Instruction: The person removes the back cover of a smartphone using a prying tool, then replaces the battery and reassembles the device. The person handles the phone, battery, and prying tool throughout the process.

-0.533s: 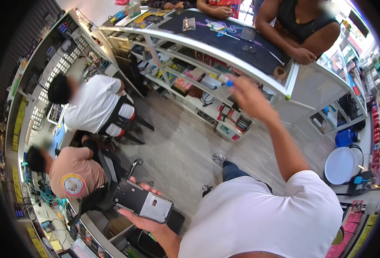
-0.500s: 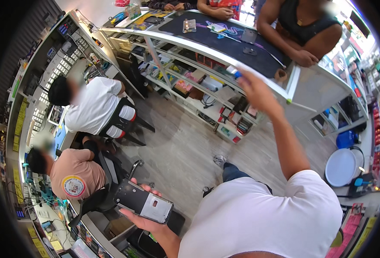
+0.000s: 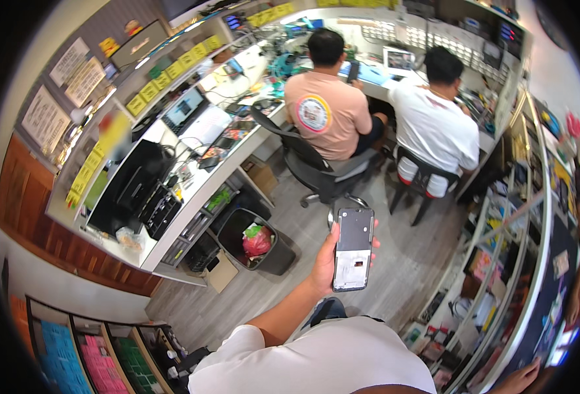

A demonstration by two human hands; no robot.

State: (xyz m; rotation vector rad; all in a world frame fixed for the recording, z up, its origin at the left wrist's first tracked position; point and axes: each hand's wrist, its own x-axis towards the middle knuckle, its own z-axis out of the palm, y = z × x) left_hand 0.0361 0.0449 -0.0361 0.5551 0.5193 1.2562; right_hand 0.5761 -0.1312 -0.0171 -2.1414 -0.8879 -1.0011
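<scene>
My left hand [image 3: 327, 261] holds an opened smartphone [image 3: 354, 249] upright in front of me. Its back cover is off, showing a black upper part and a bare silver lower part with a small cutout. My thumb lies along one side and fingertips wrap round the other. At the lower right rim, my right hand [image 3: 521, 379] reaches over the edge of the counter [image 3: 538, 279]. That hand is small and partly cut off, and whether it holds anything is unclear.
Two people sit at the workbench [image 3: 257, 141] ahead, one on a black office chair [image 3: 319, 174]. A trash bin [image 3: 278, 257] stands on the floor to the left. Glass display shelves [image 3: 480, 269] run along the right. Drawers of coloured boxes [image 3: 103, 361] are at lower left.
The view has swung left, bringing the workbench ahead and the counter to the right rim. My left hand still holds the smartphone. The blue-and-white item near my right hand is no longer visible.
</scene>
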